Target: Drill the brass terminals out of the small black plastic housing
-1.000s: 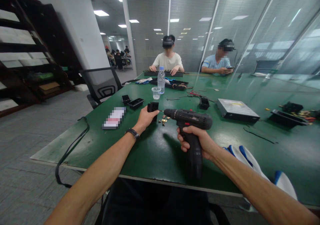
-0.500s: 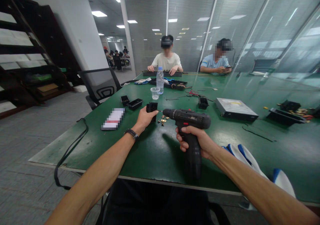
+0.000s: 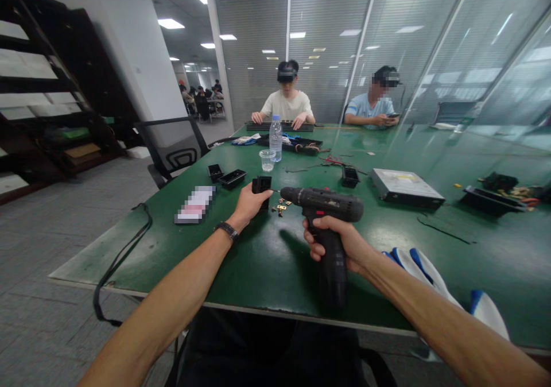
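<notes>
My right hand (image 3: 329,240) is wrapped round the grip of a black cordless drill (image 3: 322,202), its chuck pointing left. From the chuck a thin bit reaches to a small black plastic housing (image 3: 262,186); whether its tip sits in a screw is too small to tell. That housing stands on its side, gripped by my left hand (image 3: 249,206), the thumb along its near edge. Small brass pieces and dark screws (image 3: 281,206) lie on the table just right of it. Two more black housings (image 3: 232,178) rest behind my left hand.
On the green table (image 3: 258,278) are a phone (image 3: 196,204), a plastic cup (image 3: 267,160), a water bottle (image 3: 276,139), a disc drive (image 3: 407,188), another black housing (image 3: 350,175) and white-blue gloves (image 3: 424,272). Two people (image 3: 287,103) sit across the table. A black strap (image 3: 124,255) hangs over the left edge.
</notes>
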`<action>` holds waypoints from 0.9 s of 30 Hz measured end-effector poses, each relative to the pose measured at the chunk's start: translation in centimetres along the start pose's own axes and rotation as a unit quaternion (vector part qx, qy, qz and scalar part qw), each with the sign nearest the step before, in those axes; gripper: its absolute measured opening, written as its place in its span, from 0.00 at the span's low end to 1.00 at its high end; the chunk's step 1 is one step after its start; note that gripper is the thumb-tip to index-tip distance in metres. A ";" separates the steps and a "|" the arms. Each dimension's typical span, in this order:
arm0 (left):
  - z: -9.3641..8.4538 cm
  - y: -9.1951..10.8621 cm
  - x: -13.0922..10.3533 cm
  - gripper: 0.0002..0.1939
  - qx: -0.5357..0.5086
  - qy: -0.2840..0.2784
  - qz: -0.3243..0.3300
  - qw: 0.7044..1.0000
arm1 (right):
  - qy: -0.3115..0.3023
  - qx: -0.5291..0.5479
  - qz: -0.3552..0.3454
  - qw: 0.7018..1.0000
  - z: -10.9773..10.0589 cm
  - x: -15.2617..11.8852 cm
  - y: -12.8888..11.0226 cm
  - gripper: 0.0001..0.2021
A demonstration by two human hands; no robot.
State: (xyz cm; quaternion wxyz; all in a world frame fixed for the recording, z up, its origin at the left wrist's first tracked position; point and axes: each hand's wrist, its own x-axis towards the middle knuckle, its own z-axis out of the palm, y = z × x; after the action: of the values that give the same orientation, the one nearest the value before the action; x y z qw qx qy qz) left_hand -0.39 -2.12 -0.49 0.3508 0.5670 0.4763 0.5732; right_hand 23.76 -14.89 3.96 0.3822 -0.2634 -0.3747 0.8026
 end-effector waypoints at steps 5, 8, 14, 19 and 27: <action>0.0 0.1 -0.1 0.20 -0.011 0.000 -0.001 1.000 | 0.003 -0.003 -0.001 1.000 0.1 -0.1 -0.1 0.08; 0.1 0.2 -0.1 0.20 -0.009 0.002 -0.001 1.000 | 0.003 -0.004 -0.002 1.000 0.2 0.0 -0.1 0.08; 0.0 0.3 -0.2 0.20 -0.013 0.002 -0.005 1.000 | 0.004 -0.002 -0.004 1.000 0.2 -0.1 -0.1 0.08; 0.1 0.2 -0.1 0.20 -0.012 0.001 -0.008 1.000 | 0.008 -0.004 -0.004 1.000 0.3 -0.1 -0.1 0.08; 0.0 -0.1 0.0 0.20 0.005 -0.004 0.008 1.000 | 0.006 -0.007 -0.006 1.000 0.3 0.0 -0.1 0.07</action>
State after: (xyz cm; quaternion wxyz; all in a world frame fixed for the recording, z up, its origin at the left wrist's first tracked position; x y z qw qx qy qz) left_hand -0.44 -2.11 -0.59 0.3448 0.5750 0.4733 0.5714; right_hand 23.62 -14.98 4.17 0.3878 -0.2683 -0.3795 0.7960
